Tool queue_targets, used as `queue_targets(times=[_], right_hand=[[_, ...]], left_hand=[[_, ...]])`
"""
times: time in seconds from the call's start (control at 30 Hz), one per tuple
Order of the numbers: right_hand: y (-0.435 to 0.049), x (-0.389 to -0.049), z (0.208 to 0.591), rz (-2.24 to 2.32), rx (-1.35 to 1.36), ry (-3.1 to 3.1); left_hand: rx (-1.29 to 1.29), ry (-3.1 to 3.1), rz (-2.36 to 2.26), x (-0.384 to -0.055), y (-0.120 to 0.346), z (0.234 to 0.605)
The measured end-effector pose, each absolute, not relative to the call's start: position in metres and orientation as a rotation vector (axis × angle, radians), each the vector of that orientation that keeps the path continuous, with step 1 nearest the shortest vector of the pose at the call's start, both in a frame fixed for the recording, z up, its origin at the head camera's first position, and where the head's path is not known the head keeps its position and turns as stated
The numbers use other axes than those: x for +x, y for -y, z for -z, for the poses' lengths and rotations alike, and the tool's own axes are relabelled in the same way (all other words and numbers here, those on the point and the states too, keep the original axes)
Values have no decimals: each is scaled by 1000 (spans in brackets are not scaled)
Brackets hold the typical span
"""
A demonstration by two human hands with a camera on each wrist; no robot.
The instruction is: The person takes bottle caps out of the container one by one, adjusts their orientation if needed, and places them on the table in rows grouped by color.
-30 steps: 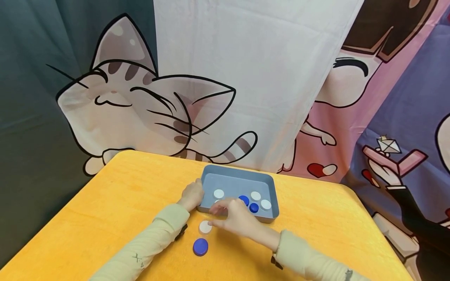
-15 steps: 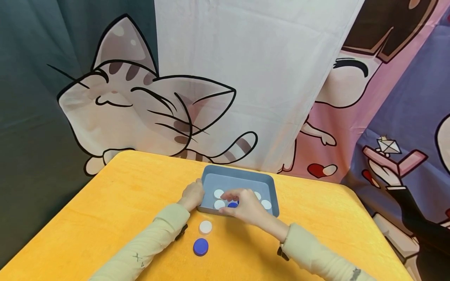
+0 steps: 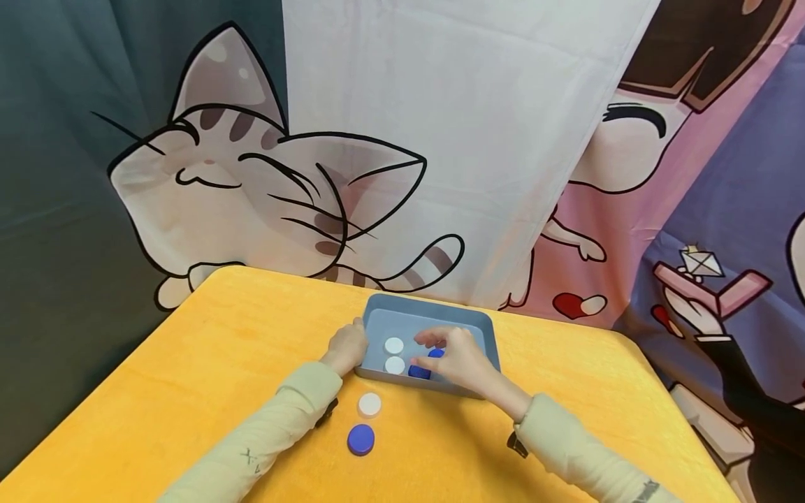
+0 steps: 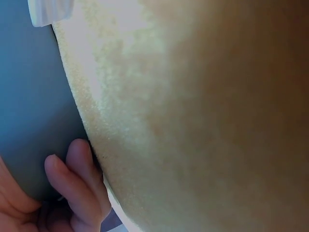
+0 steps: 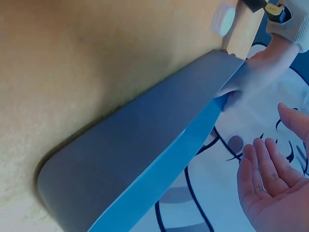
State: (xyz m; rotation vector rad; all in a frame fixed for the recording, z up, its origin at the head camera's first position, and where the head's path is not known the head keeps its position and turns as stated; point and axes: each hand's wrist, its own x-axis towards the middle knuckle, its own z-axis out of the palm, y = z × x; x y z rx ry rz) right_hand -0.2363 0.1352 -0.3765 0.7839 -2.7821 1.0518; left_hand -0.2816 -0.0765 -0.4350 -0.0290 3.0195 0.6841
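A shallow blue-grey tray (image 3: 402, 325) stands on the table, with white bottle caps (image 3: 394, 346) and blue bottle caps (image 3: 419, 372) inside. My left hand (image 3: 347, 347) grips the tray's left side; its curled fingers (image 4: 77, 181) show against the tray wall in the left wrist view. Over the tray's right half hovers my right hand (image 3: 462, 356), thumb and fingers apart. In the right wrist view the palm of that hand (image 5: 275, 193) faces the camera and holds nothing. It hides part of the tray's right side and whatever caps lie beneath it.
On the yellow tabletop (image 3: 264, 314), in front of the tray, lie a white cap (image 3: 369, 405) and, closer to me, a blue cap (image 3: 360, 439). Behind the table hangs a printed curtain (image 3: 472, 140) with cartoon figures.
My right hand has moved right and away from me, from the tray's front edge to over its right half. The left hand has kept its hold. The view has shifted slightly.
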Motion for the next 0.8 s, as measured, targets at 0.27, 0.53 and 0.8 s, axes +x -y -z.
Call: queue_targets(times=[0.27,0.53,0.8], right_hand=[[-149,-250,376,-1094,757,2790],[-164,-268,385,-1099,650,2825],[-177,-280,392,-1045,563,2848]], left_hand=[[-20,-3017,-676,-283,76,433],[-49,-3001,-681,-282,76,432],[-41,-2996,-683,-283,76,435]])
